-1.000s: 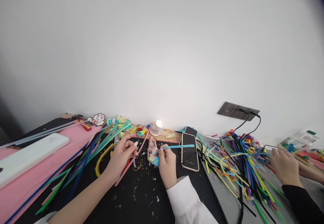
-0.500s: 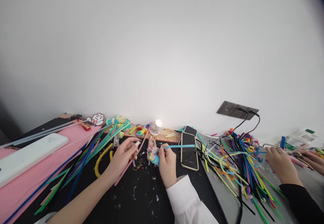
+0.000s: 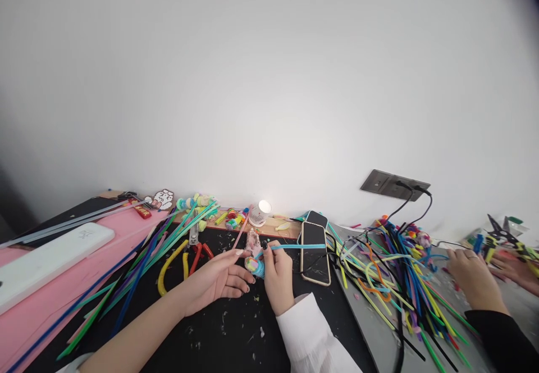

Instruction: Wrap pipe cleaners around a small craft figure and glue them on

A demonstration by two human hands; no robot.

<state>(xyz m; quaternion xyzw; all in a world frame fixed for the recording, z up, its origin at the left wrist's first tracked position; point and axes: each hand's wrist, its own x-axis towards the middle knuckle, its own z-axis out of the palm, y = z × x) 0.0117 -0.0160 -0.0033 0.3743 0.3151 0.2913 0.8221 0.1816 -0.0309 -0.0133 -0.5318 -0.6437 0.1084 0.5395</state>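
My right hand [image 3: 278, 269] is closed in a pinch on a light blue pipe cleaner [image 3: 298, 246], whose free end sticks out to the right over a phone. A pastel pipe-cleaner coil [image 3: 255, 267] sits at its fingertips, on the left. My left hand [image 3: 223, 280] is open beside the coil, palm partly turned up and fingers apart, its thumb close to the coil; whether they touch I cannot tell. Behind that hand a pink pipe cleaner [image 3: 241, 233] slants up toward a small lit cup [image 3: 260, 213]. Pliers with red and yellow handles [image 3: 197, 258] lie left of it.
Two phones [image 3: 315, 269] lie right of my hands. A large pile of pipe cleaners [image 3: 415, 283] spreads further right. Beyond it are a co-worker's hand [image 3: 475, 277] and cutters [image 3: 501, 232]. A white oblong device [image 3: 54, 260] rests on pink sheeting at left.
My left hand has opened and moved right, toward the coil, uncovering the pliers' red handles. My right hand stays put. Cutters have come into view near the co-worker.
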